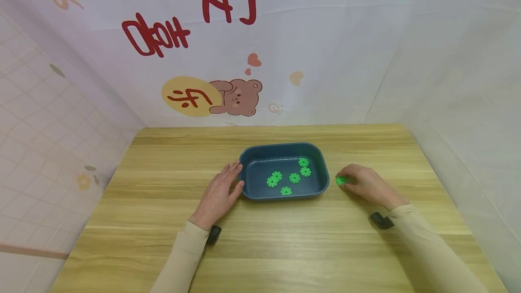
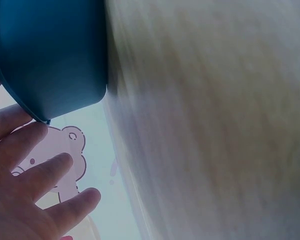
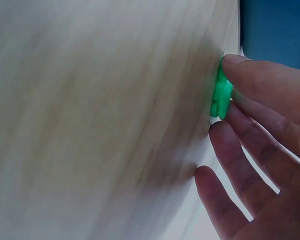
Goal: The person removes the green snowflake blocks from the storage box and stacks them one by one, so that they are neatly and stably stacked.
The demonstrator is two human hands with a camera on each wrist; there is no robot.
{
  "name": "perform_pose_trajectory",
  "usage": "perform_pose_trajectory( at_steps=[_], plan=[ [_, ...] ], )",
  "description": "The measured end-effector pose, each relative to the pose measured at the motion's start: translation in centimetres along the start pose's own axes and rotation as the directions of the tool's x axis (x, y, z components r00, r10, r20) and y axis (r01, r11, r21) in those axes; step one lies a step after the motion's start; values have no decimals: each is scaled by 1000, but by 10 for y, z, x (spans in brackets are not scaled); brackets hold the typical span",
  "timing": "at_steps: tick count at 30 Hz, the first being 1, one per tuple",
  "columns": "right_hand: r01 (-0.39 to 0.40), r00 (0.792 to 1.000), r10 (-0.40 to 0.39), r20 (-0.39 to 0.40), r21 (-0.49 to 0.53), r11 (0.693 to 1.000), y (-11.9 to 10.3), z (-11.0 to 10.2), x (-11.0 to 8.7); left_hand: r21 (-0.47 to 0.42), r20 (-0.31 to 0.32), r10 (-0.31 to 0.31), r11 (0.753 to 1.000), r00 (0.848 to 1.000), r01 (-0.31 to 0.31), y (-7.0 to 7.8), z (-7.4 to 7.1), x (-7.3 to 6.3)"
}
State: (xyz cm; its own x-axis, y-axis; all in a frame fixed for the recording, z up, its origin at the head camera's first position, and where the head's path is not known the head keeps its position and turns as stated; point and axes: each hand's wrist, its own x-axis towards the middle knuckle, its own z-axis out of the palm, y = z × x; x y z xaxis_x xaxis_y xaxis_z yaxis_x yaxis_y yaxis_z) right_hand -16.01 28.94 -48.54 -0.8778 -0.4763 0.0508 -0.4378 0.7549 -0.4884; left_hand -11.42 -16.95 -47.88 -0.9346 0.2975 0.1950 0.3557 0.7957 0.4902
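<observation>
A dark blue plastic basin [image 1: 252, 197] stands mid-table, with several green notched interlocking discs [image 1: 295, 178] lying on its floor, two of them overlapping. My left hand [image 1: 218, 195] rests against the basin's left side, its fingers fairly straight and spread. In the left wrist view, fingertips touch the rim of the basin [image 2: 50, 55]. To the right of the basin, my right hand [image 1: 368, 184] pinches a green interlocking disc [image 1: 341, 180] between thumb and fingers, down at the tabletop. The right wrist view shows this green piece [image 3: 221, 92] edge-on, perhaps more than one layer thick.
The wood-grain table [image 1: 277, 243] meets a white printed cloth wall [image 1: 325, 49] at the back. Similar cloth hangs along the left and right sides. A dark wrist device [image 1: 381, 221] sits under the right wrist, another [image 1: 213, 235] at the left.
</observation>
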Motion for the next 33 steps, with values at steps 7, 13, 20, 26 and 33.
perform_pose_trajectory(
  at_steps=[7, 13, 20, 26, 33],
  plan=[
    [13, 1000, -13, 7, 0, 1000, -1, 1, 0, 0, -2, 1, 1000, 1000, -1, 1, 0, 0],
    [25, 1000, -25, 1, 4, 1000, -2, 2, 0, -2, -1, -4, 1000, 1000, 4, 1, 0, -1],
    [11, 1000, -11, 7, 1, 1000, -1, 1, 0, -6, -8, 4, 1000, 1000, -4, 1, 0, -1],
    [21, 1000, -21, -9, -2, 1000, -1, 3, -1, -7, -2, 1, 1000, 1000, -1, 1, -1, -1],
    [-2, 1000, 2, 11, 2, 1000, 1, 2, -1, -6, -4, 3, 1000, 1000, -3, 1, 0, 0]
  ],
)
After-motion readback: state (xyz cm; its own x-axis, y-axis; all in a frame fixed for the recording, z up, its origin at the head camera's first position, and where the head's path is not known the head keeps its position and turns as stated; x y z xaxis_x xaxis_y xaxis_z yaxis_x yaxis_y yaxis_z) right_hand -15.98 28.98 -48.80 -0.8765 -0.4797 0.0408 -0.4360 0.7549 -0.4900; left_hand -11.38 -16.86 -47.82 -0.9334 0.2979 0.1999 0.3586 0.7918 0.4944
